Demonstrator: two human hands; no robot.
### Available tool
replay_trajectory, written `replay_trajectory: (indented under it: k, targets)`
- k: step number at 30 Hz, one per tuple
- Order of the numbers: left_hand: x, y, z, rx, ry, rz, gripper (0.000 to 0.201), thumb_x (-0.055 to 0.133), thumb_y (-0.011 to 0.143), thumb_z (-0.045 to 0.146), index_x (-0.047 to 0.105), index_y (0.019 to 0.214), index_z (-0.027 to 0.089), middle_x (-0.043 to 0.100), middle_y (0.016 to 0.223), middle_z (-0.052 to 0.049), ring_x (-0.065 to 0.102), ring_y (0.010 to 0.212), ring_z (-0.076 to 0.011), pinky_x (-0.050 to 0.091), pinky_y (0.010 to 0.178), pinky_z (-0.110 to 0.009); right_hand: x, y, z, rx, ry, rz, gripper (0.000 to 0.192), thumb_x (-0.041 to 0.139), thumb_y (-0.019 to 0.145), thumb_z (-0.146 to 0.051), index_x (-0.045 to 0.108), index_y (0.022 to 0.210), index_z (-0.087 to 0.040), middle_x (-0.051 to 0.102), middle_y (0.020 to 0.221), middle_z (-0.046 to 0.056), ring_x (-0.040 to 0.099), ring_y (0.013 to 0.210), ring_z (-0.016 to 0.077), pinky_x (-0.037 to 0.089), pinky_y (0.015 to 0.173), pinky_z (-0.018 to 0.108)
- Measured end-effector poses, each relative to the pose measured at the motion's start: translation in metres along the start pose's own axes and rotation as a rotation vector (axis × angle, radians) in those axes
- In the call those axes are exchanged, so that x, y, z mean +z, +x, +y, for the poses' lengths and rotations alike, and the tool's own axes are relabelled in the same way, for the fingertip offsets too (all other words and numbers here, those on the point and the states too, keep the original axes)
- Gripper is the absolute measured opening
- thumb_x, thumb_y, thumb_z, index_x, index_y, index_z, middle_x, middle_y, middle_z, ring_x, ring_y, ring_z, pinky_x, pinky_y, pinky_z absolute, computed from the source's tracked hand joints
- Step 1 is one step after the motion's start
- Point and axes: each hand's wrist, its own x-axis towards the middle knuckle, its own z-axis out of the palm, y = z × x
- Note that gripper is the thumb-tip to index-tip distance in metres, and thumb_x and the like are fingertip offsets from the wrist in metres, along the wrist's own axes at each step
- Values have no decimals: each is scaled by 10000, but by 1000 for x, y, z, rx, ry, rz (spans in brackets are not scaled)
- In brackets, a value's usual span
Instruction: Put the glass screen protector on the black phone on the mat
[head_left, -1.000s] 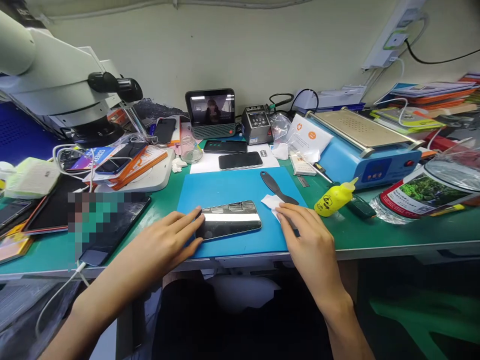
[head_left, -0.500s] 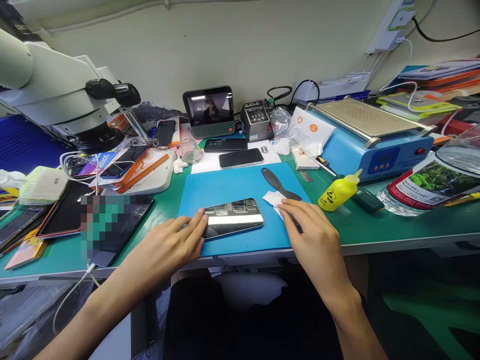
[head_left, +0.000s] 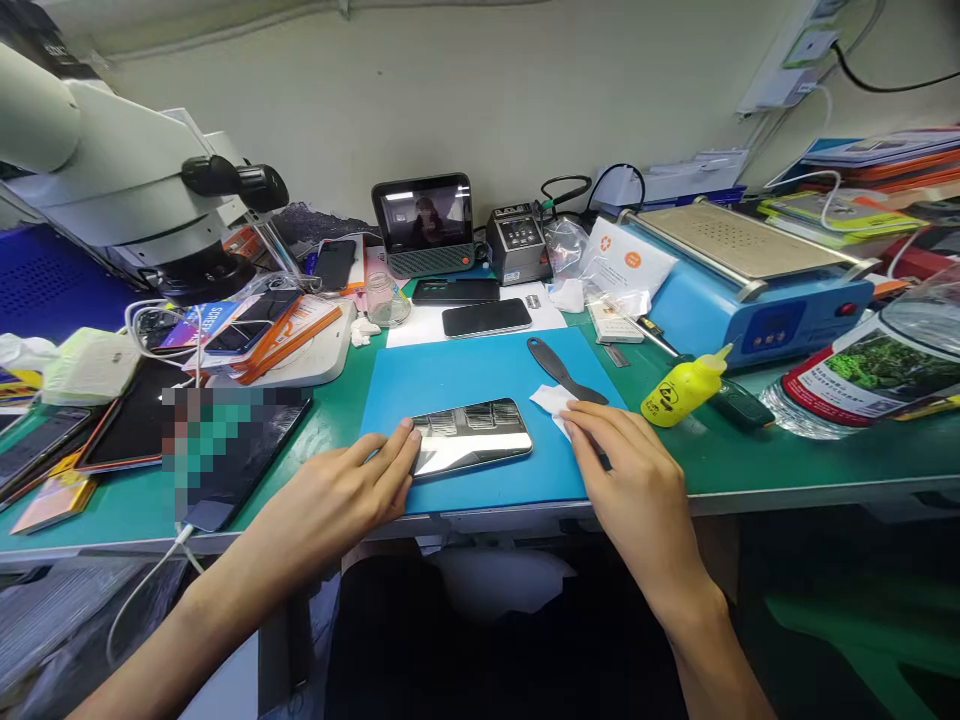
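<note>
A smartphone [head_left: 474,437] with a glossy, reflective face lies on a blue mat [head_left: 442,375]. My left hand [head_left: 360,482] grips its left end, fingers on top and the thumb at the near edge. To the right of the phone, my right hand [head_left: 634,455] pinches a folded white wipe [head_left: 551,399] between thumb and fingertips, low over the mat. Just beyond the wipe is a dark plastic spudger [head_left: 559,366], partly covered by the wipe and fingers. A yellow dropper bottle [head_left: 684,391] stands to the right of my right hand.
A microscope [head_left: 150,190] overhangs the left side, above stacked phones and boxes. Behind the mat are a smart display [head_left: 424,225] and another phone [head_left: 486,317]. A blue heating plate machine [head_left: 757,290] and a large water bottle [head_left: 870,370] stand on the right.
The view has shifted very slightly, so everything sits a little further right. Both hands keep their hold on the phone and the wipe.
</note>
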Motion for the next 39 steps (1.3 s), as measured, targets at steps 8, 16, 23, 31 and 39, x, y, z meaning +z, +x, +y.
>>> replay_trajectory:
  k: [8, 16, 23, 31, 39]
  targets:
    - [-3, 3, -3, 46, 57, 29, 417, 402, 1095, 135, 683, 1368, -8, 726, 1416, -207, 808, 996, -272, 686, 716, -370, 0, 0, 1, 1, -1, 5, 156, 617, 1069, -186, 762, 1127, -186, 806, 1133, 88, 739, 1092, 259, 590, 994, 424]
    - [-6, 3, -4, 67, 70, 44, 437, 356, 1101, 116, 694, 1344, -18, 742, 1380, -220, 815, 988, -273, 696, 716, -366, 1, -1, 2, 6, 1, 9, 158, 619, 1065, -169, 762, 1131, -176, 805, 1141, 91, 735, 1096, 252, 588, 1008, 422]
    - [-3, 2, -7, 68, 27, 27, 425, 374, 1104, 132, 678, 1361, -17, 739, 1390, -221, 814, 1005, -282, 699, 746, -378, 1, -2, 2, 2, 0, 11, 158, 618, 1067, -171, 762, 1132, -176, 805, 1142, 93, 734, 1096, 253, 594, 996, 425]
    - [-3, 2, -7, 55, -4, 40, 397, 430, 1089, 128, 656, 1375, -28, 748, 1389, -199, 802, 991, -279, 696, 698, -395, 0, -2, 2, 2, -1, 1, 150, 618, 1067, -174, 757, 1124, -176, 801, 1150, 93, 733, 1092, 253, 586, 999, 416]
    - [-1, 3, -9, 46, -5, 67, 388, 420, 1087, 113, 639, 1377, -23, 750, 1381, -204, 809, 966, -247, 680, 699, -352, 1, -1, 5, -18, -13, 12, 148, 613, 1068, -189, 748, 1129, -179, 801, 1149, 92, 740, 1088, 263, 581, 991, 416]
